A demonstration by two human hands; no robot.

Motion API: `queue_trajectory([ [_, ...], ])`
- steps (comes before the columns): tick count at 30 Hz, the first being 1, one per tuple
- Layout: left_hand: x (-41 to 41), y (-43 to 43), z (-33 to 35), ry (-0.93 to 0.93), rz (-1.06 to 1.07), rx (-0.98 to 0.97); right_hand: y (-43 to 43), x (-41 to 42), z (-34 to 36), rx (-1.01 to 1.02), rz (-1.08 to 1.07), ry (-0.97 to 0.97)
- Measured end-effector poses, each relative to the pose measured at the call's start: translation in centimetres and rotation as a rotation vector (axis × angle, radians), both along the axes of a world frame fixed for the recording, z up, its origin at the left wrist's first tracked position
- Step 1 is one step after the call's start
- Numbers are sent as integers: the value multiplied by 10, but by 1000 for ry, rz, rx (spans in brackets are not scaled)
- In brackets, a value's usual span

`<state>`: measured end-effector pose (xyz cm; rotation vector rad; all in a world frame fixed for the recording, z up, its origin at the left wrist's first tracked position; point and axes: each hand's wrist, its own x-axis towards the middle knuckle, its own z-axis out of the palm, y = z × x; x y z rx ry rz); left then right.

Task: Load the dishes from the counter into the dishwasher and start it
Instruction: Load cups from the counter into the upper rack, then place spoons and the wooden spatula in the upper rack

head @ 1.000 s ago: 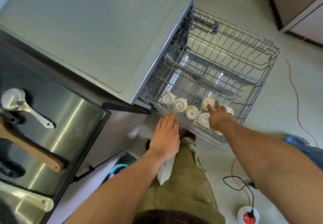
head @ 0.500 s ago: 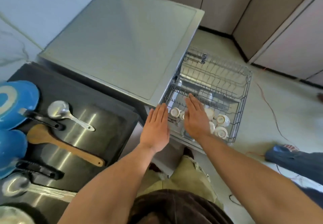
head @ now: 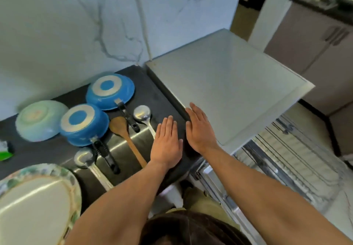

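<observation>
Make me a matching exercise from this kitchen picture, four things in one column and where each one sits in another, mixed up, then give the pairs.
Things:
1. wooden spoon
2. patterned plate
3. pale green bowl
4. dishwasher rack

Places:
A. pulled out, right of the arms
B. near left corner of the picture
C. upside down, left of the two blue pans
D. between a black pan handle and a metal ladle

Pairs: 1-D, 2-B, 3-C, 4-A

My forearms are bare, no sleeves showing. Left hand (head: 166, 145) and right hand (head: 200, 130) wear nothing. At six o'clock, olive trousers (head: 200, 202) show.
</observation>
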<state>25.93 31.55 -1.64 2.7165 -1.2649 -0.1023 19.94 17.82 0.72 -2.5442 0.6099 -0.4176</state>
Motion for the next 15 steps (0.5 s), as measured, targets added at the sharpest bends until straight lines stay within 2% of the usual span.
queue_trajectory([
  [9,46,21,0,21,501,8,19,98,-8,-43,289,55],
  [15,44,42,-4,77,664,-6,43,116,-8,-193,285,319],
])
